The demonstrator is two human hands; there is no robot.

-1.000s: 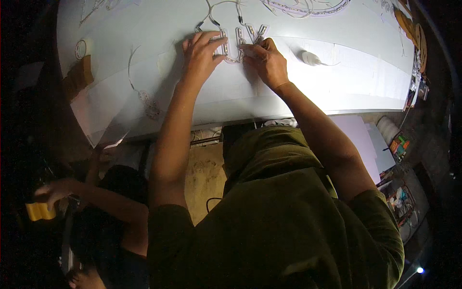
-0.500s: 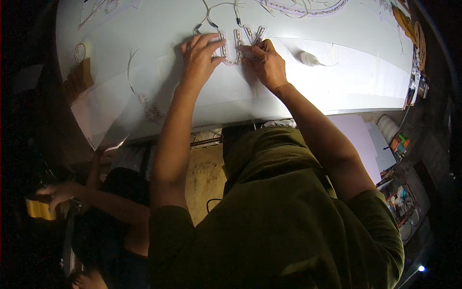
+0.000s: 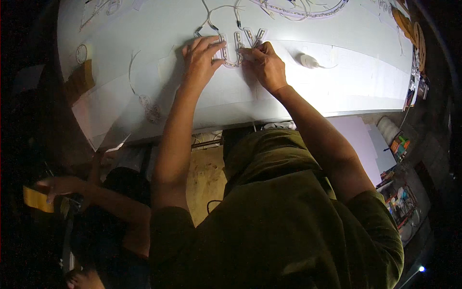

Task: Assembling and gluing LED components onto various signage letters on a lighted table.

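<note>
A white work table [image 3: 365, 72] carries a bent strip of small clear light modules [image 3: 237, 44] joined by thin wires. My left hand [image 3: 201, 58] lies flat on the left part of that strip, fingers spread and pressing down. My right hand [image 3: 263, 65] pinches one module of the strip between thumb and fingertips, right beside the left hand. Thin white and dark wires [image 3: 216, 12] run from the strip toward the far edge of the table.
A small white plug-like part [image 3: 308, 60] lies right of my hands. A tape roll [image 3: 82, 53] and a brown card [image 3: 79, 82] sit at the table's left. Another person [image 3: 86, 197] crouches low on the left, holding something yellow [image 3: 38, 200]. Shelves with bottles [image 3: 399, 144] stand at the right.
Both hands have stayed on the strip, with only small finger shifts. The other person's arm at the left has moved slightly.
</note>
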